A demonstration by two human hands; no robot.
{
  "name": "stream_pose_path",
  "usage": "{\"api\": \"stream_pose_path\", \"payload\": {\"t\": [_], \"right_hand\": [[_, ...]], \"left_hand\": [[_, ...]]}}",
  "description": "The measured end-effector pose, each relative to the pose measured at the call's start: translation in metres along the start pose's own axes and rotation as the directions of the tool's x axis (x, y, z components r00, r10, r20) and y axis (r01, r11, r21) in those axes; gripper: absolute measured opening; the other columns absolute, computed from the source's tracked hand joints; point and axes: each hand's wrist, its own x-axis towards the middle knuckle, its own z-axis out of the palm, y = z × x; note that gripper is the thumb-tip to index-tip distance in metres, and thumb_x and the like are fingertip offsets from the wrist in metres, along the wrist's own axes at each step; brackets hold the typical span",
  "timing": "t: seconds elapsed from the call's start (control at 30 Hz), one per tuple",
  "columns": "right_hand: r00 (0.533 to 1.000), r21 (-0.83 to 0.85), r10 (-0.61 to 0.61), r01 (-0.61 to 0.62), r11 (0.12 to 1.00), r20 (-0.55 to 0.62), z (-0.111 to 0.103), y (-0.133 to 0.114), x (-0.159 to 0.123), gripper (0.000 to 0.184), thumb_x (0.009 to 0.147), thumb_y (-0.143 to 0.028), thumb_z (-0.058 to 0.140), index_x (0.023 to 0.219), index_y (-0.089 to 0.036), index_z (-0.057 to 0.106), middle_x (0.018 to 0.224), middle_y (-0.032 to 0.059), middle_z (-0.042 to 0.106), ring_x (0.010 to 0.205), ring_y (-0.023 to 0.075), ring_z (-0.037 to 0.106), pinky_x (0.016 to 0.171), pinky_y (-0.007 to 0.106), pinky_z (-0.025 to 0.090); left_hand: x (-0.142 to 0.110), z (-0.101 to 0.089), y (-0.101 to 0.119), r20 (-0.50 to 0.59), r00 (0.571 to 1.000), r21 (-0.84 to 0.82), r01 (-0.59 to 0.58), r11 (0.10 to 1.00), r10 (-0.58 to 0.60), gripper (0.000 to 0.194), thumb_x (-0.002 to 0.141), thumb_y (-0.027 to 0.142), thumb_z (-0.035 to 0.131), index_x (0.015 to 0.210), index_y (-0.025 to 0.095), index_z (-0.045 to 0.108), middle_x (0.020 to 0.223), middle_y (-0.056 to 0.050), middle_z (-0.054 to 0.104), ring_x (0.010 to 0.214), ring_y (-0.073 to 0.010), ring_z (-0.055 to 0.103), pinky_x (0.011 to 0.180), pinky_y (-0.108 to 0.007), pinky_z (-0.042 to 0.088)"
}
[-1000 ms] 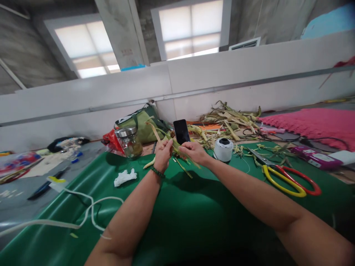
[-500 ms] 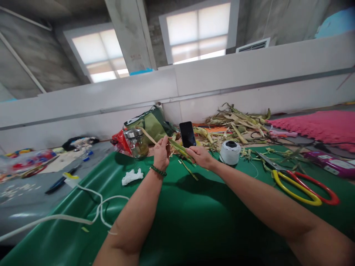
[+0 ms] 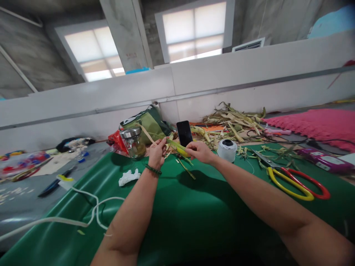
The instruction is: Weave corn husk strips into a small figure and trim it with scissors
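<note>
Between my two hands stretches a bundle of long green and yellowish plant strips (image 3: 179, 148), held above the green mat (image 3: 177, 218). My left hand (image 3: 157, 152), with a dark bead bracelet at its wrist, is closed on the left end; a flat tan strip (image 3: 146, 134) sticks up past the fingers. At the bundle's right part, the fingers of my right hand (image 3: 203, 152) pinch the strips. Just behind stands a black phone (image 3: 184, 133), tilted back. A loose green stem (image 3: 186, 169) lies on the mat under the hands.
Left of the hands are a glass jar (image 3: 134, 146) with a metal lid, a green bag (image 3: 151, 123) and crumpled white tissue (image 3: 129, 177). On the right are a white thread spool (image 3: 227, 150), scissors (image 3: 294, 181) and a plant heap (image 3: 235, 120). A white cable (image 3: 55, 220) crosses front left.
My hands have drawn farther apart, and more of the green strips shows between them. The right hand has shifted its grip along the bundle. The camera view has swung slightly.
</note>
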Motion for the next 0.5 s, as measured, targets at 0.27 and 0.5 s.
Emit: {"api": "stream_pose_path", "payload": {"t": [0.27,0.5], "right_hand": [[0.989,-0.148,-0.091,0.073,0.986,-0.119,0.003,-0.005,-0.005,0.027,0.082,-0.038,0.054,0.062,-0.019,0.058,0.050,-0.0027,0.055,0.043,0.0087,0.046,0.044,0.021,0.033],[0.993,0.164,0.036,-0.018,0.986,-0.112,0.010,-0.003,-0.001,0.039,0.081,-0.051,0.049,0.059,-0.019,0.050,0.047,-0.0021,0.055,0.036,0.0082,0.045,0.037,0.020,0.034]], "left_hand": [[-0.016,0.013,-0.014,0.168,0.976,0.100,0.123,0.987,-0.139,0.035,0.051,0.027,0.083,0.047,0.014,0.051,0.035,0.009,0.035,0.030,-0.0004,0.026,0.032,-0.018,0.012],[-0.017,0.016,-0.010,0.214,0.967,0.059,0.131,0.990,-0.141,0.035,0.053,0.027,0.082,0.049,0.015,0.049,0.036,0.011,0.030,0.031,0.0002,0.022,0.032,-0.016,0.013]]}}
